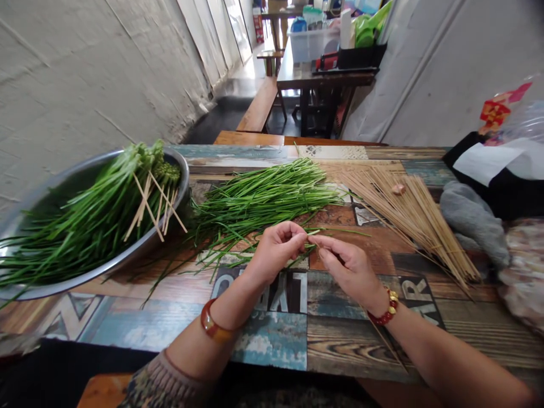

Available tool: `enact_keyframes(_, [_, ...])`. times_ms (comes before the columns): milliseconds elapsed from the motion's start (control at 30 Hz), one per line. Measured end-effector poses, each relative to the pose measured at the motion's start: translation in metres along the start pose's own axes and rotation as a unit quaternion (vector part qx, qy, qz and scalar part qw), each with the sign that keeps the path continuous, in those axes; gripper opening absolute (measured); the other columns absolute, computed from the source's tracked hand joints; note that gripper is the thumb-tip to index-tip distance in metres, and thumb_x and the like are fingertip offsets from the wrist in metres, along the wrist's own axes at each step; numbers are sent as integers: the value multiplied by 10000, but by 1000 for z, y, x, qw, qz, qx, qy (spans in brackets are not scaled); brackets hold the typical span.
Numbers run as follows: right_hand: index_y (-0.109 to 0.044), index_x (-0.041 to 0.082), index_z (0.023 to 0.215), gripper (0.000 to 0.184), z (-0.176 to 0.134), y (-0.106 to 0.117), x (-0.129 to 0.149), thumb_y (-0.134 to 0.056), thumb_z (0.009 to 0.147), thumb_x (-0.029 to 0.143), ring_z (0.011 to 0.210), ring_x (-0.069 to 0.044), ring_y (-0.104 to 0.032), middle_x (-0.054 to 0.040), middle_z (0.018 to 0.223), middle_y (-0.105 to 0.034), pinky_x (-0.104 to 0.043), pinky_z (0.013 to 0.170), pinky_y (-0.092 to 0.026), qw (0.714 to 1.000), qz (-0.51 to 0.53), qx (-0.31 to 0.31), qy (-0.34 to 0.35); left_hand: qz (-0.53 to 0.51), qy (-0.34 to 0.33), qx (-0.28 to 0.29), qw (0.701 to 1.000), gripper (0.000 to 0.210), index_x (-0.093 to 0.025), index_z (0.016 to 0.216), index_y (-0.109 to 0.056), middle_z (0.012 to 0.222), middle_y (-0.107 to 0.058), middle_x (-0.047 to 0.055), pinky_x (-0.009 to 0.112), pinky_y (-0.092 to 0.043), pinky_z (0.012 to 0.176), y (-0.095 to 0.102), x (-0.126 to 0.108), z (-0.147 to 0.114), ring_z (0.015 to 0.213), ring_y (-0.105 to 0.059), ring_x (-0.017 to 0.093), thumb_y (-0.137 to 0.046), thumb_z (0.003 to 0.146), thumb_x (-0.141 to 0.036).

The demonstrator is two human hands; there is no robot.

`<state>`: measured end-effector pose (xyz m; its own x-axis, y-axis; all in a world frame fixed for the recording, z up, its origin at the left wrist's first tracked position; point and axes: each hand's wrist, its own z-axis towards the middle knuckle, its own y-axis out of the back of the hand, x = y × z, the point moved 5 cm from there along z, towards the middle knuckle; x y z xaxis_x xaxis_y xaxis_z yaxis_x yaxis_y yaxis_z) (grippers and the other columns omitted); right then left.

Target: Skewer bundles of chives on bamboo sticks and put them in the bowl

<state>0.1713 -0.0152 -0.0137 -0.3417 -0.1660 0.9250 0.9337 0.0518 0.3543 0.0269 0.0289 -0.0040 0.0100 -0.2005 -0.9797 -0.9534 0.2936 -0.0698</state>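
My left hand (pixel 277 252) is closed in a pinch on the pale end of a garlic chive (pixel 314 232). Close against it, my right hand (pixel 349 269) grips a thin bamboo skewer (pixel 389 344), whose length passes beneath the wrist toward the table's front edge. The fingertips of both hands meet; the skewer's tip is hard to make out between them. Just beyond lies a loose pile of green chives (pixel 272 195). At left, a metal basin (pixel 121 266) holds chives (pixel 91 226) bunched on skewers, with several skewer ends sticking out over the rim.
A fan of bare bamboo skewers (pixel 429 226) lies at right, a small pinkish piece (pixel 398 188) on top. Beside it are a grey bundle (pixel 471 218) and plastic bags (pixel 525 269). The patterned table (pixel 272 340) faces a bench (pixel 259 107) and another table with a plastic bin (pixel 312 45).
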Motion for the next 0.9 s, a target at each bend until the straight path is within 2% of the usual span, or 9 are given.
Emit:
enact_keyframes(133, [-694, 195, 1109, 299, 1, -1, -2, -501, 887, 250, 733, -168, -649, -31, 743, -689, -261, 622, -513, 1000, 10, -1, -6, -6, 8, 2, 1000, 241, -136, 698, -556, 572, -518, -36, 159, -290, 436, -1, 1, 0, 460, -383, 37, -675, 752, -339])
enact_keyframes(333, [-702, 185, 1078, 285, 2, 0, 2, -506, 876, 228, 733, -146, -660, -54, 931, -735, -254, 666, -526, 1000, 4, -9, 15, -5, 0, 6, 1000, 235, -132, 720, -571, 600, -521, -38, 160, -299, 449, 0, 4, 0, 471, -385, 33, -675, 761, -339])
enact_keyframes(467, [-702, 181, 1079, 291, 2, 0, 5, -499, 872, 211, 767, -152, -671, -55, 945, -742, -259, 697, -535, 1000, 5, -9, 21, -6, 0, 5, 1000, 232, -133, 719, -575, 611, -522, -41, 164, -299, 453, -1, 4, -1, 475, -390, 34, -679, 755, -338])
enact_keyframes(633, [-699, 186, 1104, 312, 2, -1, 6, -490, 873, 211, 748, -149, -664, -56, 922, -731, -254, 662, -531, 1000, 12, -6, 21, -10, -6, 3, 1000, 216, -131, 731, -588, 619, -534, -34, 168, -309, 460, -1, 2, -1, 494, -402, 43, -685, 743, -323])
enact_keyframes(900, [-697, 151, 1113, 331, 0, -1, 5, -479, 875, 228, 610, -136, -600, -10, 625, -622, -223, 516, -474, 1000, 24, 4, -4, -2, -19, -5, 1000, 191, -122, 720, -602, 652, -564, -12, 176, -342, 499, -1, -4, -4, 541, -445, 58, -691, 725, -291])
